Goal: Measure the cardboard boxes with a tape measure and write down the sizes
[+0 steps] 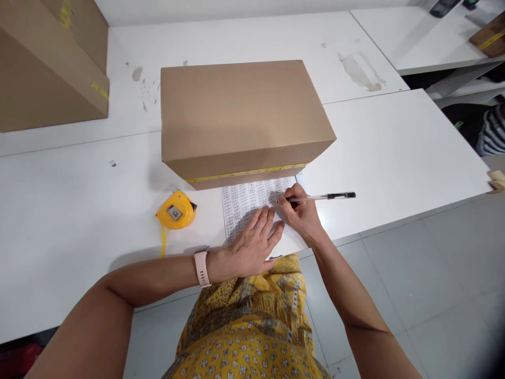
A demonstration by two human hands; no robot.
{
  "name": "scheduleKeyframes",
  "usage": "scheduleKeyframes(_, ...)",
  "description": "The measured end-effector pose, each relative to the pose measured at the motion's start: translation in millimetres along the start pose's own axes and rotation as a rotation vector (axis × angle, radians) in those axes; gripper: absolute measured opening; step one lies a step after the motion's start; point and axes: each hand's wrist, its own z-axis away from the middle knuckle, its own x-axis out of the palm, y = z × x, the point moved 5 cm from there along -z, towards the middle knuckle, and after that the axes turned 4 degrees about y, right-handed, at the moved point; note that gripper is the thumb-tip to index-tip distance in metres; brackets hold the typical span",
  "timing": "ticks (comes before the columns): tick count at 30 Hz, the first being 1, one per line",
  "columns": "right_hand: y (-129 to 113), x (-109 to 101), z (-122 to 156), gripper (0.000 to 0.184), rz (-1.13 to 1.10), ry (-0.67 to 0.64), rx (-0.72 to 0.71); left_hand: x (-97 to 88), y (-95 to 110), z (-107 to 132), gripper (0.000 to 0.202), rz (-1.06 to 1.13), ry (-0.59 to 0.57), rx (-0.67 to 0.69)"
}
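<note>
My right hand (302, 210) grips a pen (327, 196) with a clear barrel and black cap end, its tip down on a sheet of paper (242, 202) covered in rows of dark writing. Flat across the lower part of that sheet lies my left hand (256, 239), fingers stretched out, a pink-banded watch on the wrist. Just behind the paper stands a closed cardboard box (240, 110) with yellow tape along its near side; it overhangs the sheet's far edge. To the left of the paper rests a yellow tape measure (176, 210), a short length of its blade pulled out.
Another cardboard box (51, 68) stands at the far left of the white table (394, 152). A smaller taped box (489, 39) sits on a second table at the upper right. A striped sleeve (492, 131) of another person shows at the right edge.
</note>
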Motion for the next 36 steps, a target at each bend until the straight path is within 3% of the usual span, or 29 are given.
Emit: scheduleKeyframes(36, -2.0, -2.2, -1.3, 0.02, -0.019, 0.04, 0.042, 0.8, 0.5, 0.4, 0.093, -0.009, 0.016, -0.003)
